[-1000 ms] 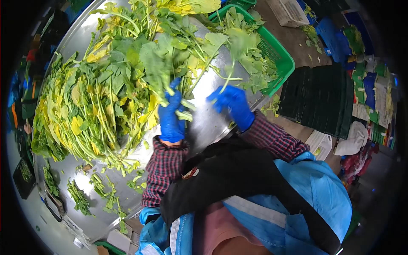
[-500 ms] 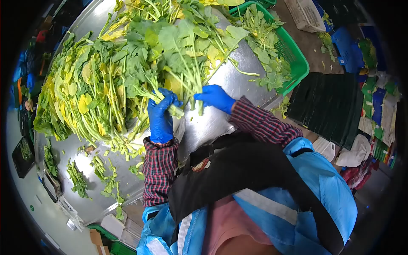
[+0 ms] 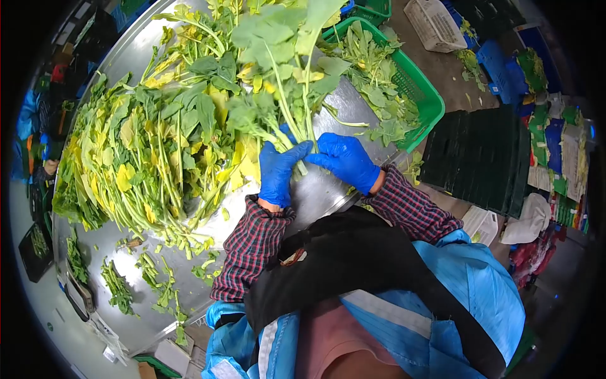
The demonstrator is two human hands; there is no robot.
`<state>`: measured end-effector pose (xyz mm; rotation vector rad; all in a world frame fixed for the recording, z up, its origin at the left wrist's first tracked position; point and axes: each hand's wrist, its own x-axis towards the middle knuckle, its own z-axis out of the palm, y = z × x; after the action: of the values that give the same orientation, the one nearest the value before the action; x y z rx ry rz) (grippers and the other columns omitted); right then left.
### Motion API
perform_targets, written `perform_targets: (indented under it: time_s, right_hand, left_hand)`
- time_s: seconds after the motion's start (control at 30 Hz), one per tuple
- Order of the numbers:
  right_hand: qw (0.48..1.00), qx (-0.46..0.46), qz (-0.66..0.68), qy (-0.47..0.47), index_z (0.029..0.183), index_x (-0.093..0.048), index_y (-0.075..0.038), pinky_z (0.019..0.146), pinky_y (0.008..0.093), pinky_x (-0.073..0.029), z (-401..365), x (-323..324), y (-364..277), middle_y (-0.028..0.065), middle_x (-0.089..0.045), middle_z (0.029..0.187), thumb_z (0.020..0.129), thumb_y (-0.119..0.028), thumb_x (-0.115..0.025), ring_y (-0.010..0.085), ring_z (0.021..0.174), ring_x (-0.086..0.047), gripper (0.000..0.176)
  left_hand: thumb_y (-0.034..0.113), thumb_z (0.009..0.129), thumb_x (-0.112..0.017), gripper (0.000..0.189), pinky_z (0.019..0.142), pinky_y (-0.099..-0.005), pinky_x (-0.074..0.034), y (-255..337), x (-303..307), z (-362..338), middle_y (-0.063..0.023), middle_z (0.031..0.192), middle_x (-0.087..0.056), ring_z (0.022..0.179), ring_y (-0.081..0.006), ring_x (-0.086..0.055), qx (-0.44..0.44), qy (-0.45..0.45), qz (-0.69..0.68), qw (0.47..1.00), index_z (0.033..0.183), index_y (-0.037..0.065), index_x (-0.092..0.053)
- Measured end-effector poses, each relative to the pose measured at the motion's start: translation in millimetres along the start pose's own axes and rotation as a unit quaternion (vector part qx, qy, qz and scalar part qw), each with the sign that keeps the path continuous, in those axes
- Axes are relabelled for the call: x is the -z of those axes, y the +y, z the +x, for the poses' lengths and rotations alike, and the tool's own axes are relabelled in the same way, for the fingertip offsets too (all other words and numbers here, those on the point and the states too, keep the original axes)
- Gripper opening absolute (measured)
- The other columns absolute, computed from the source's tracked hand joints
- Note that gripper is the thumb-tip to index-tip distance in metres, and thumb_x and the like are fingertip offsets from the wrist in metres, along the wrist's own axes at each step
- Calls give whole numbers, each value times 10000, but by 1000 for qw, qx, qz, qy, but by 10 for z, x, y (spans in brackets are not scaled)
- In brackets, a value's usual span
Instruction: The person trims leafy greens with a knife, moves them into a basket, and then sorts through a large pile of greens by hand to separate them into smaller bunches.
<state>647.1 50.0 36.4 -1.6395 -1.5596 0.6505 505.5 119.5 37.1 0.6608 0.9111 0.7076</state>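
In blue gloves, both my hands meet at the stem ends of a bunch of leafy green stalks (image 3: 288, 112), held upright over the metal table. My left hand (image 3: 279, 172) is closed around the lower stems, with a cut end poking out below the fingers. Beside it, my right hand (image 3: 346, 160) pinches stalks at the bunch's right side, its fingertips touching the left hand's. Broad leaves fan out above the hands. Left of them lies a large pile of green and yellowing leafy stalks (image 3: 148, 164) on the table.
The metal table (image 3: 170, 316) carries small trimmed sprigs (image 3: 118, 285) at its near left. A green crate (image 3: 424, 104) holding leaves stands at the table's right. Beyond it are a dark crate stack (image 3: 478, 161), a white basket (image 3: 435, 25) and a blue crate (image 3: 495, 69).
My left hand has moved right with its stalks, joining those in my right hand. Two separate handfuls now come together as one bunch. The camera view has shifted slightly.
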Motion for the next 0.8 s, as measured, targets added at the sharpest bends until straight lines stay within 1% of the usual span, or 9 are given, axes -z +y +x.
perform_targets:
  time_s: [0.1,0.13,0.2,0.3,0.43,0.5,0.53,0.63,0.8]
  right_hand:
    - [998,24,-11,-61,775,-625,-36,517,311,-406,-58,41,99,73,-528,648,805,-218,-637,217,545,-516,185]
    - [979,-101,172,-44,849,-645,-43,541,282,-427,-70,44,206,49,-553,680,822,-197,-606,182,571,-533,161]
    - [902,-248,353,19,1065,-629,-33,622,211,-471,-46,231,306,-5,-593,774,872,-153,-509,99,654,-564,257]
    - [744,-387,526,141,977,-642,-12,554,195,-445,-2,349,787,23,-600,738,877,-171,-510,55,537,-478,229]
    - [804,-384,427,150,987,-630,6,574,204,-445,-91,637,1650,29,-609,779,858,-210,-564,59,596,-506,260]
    - [933,-357,47,12,992,-621,33,628,217,-457,27,569,1196,53,-623,827,826,-229,-617,80,694,-548,310]
    - [951,-283,86,86,980,-623,42,671,232,-464,111,452,673,64,-633,844,806,-215,-648,101,755,-567,311]
    - [939,-223,235,-118,945,-652,-34,589,200,-431,262,207,190,-4,-601,742,798,-186,-659,53,643,-517,211]
    - [874,-265,404,44,877,-647,-8,587,212,-447,224,-3,4,20,-594,701,827,-184,-620,84,626,-542,185]
  left_hand:
    - [1,721,-678,288,629,-226,-470,-28,-22,-49,-49,847,-622,710,-124,-587,-11,-11,7,1000,990,1,-578]
    - [17,725,-680,273,596,-217,-456,-54,-17,-42,-40,830,-621,681,-114,-576,-20,0,6,1000,981,7,-585]
    - [26,731,-677,232,588,-221,-430,-8,-8,-26,-12,778,-600,634,-97,-537,-48,23,-34,998,948,21,-596]
    - [23,732,-678,200,588,-221,-413,-60,-72,-42,-15,771,-593,655,-97,-530,-97,34,-26,994,914,8,-597]
    - [-1,690,-702,217,599,-227,-429,101,36,-86,-31,783,-615,660,-100,-544,-87,41,-13,995,885,-5,-607]
    - [20,709,-697,180,496,-215,-388,118,49,-74,-30,698,-595,544,-88,-503,-76,44,68,994,860,-3,-603]
    - [42,727,-691,149,393,-202,-347,106,35,-62,-29,614,-576,427,-77,-462,-63,39,154,985,835,-1,-599]
    - [86,693,-749,194,366,-202,-323,-109,4,7,-20,593,-578,405,-57,-445,-88,10,196,977,797,12,-603]
    - [40,746,-692,206,459,-197,-381,-99,-28,14,-22,686,-592,532,-76,-505,-145,66,65,985,922,-29,-611]
